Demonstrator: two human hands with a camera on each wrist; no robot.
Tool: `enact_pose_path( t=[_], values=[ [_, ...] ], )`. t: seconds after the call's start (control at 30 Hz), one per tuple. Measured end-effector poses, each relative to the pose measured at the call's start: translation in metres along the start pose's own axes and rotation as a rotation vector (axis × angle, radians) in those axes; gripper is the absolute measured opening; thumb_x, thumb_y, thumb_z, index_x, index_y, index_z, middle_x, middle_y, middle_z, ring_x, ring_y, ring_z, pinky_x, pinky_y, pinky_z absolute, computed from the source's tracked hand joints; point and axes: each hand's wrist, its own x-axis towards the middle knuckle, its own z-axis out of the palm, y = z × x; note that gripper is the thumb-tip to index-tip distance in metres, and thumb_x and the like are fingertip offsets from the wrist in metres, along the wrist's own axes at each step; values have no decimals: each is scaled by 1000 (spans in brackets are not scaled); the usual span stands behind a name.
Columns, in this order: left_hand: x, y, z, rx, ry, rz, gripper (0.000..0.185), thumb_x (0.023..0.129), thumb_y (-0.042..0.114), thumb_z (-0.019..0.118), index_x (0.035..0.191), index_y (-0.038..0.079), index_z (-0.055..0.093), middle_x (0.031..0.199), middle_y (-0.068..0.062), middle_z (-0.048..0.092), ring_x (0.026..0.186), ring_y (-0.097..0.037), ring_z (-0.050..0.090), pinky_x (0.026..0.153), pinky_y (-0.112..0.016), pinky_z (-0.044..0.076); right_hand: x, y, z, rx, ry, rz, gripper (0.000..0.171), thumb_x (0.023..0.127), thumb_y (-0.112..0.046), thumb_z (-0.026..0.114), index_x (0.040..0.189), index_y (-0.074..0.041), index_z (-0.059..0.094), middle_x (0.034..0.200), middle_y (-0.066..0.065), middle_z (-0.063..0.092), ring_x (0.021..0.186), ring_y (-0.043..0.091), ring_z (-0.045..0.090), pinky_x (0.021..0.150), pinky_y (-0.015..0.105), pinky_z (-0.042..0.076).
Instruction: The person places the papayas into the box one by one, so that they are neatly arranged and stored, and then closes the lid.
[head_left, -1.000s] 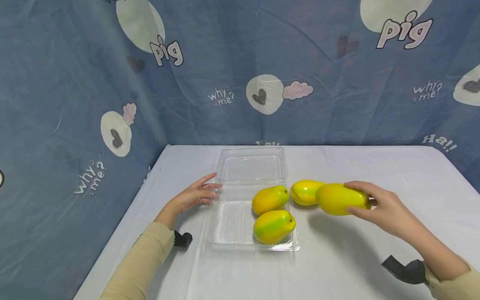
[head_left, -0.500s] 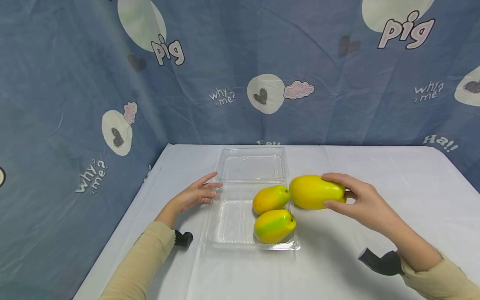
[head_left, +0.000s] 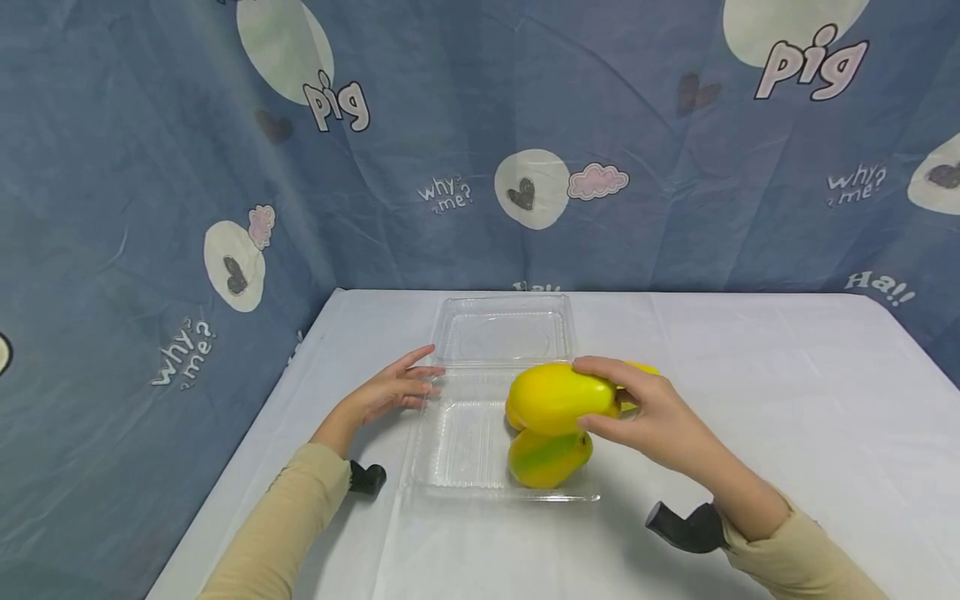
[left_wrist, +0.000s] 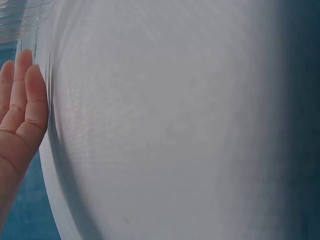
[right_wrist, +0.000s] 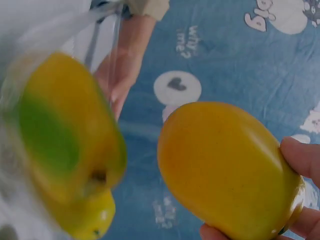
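Here's the held fruit point(head_left: 561, 398), yellow and glossy, up in the air over the 2 o'clock side of the clear tray point(head_left: 457, 446)! The right hand point(head_left: 660, 412) has it by its 3 o'clock end, thumb and fingers curled round, parted just as wide as the fruit.

Inside the tray, a green-streaked fruit point(head_left: 546, 462) lies at 4 o'clock, and just behind it a second fruit point(head_left: 512, 420), nearly all masked by the one above, only a sliver peeping out. Ribbed plastic floor shows at 9 o'clock. Up at 12, the hinged lid point(head_left: 501, 331) is laid back on the white-covered counter point(head_left: 787, 367).

Over at 10 o'clock, the left hand point(head_left: 390, 390) grips nothing, fingers spread and loosely straight, tips right at the rim; whether they press it, I can't tell.

Outside the tray, at 2 o'clock from the held one, another yellow fruit point(head_left: 645, 367), mostly blocked by the right hand! Black wrist mounts point(head_left: 686, 529) jut from both cuffs, and beyond it all, a blue printed curtain point(head_left: 412, 242).
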Motion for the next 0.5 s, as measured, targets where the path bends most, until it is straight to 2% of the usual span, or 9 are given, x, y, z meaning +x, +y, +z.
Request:
enact_pose_path(
  t=[0.1, 0.2, 0.5],
  values=[
    [1, 0, 1, 0, 12, -8, 75, 89, 6, 55, 148, 19, 12, 145, -18, 31, 120, -31, 48, 87, -34, 47, 4, -3, 12, -27, -12, -23, 51, 77, -9, 73, 123, -3, 54, 125, 14, 55, 105, 23, 57, 82, 30, 50],
    [2, 0, 2, 10, 27, -19, 75, 88, 7, 57, 148, 20, 14, 145, -18, 33, 118, -30, 50, 88, -35, 47, 7, -5, 25, -76, -19, -55, 49, 77, -11, 73, 122, -4, 56, 125, 13, 55, 112, 28, 54, 86, 35, 48],
    [3, -1, 0, 18, 29, -19, 74, 89, 8, 56, 148, 19, 13, 144, -19, 33, 114, -28, 53, 87, -34, 48, 17, -9, 55, -119, -98, -89, 49, 77, -17, 73, 122, -5, 57, 126, 11, 55, 117, 26, 51, 96, 42, 40]
  ],
)
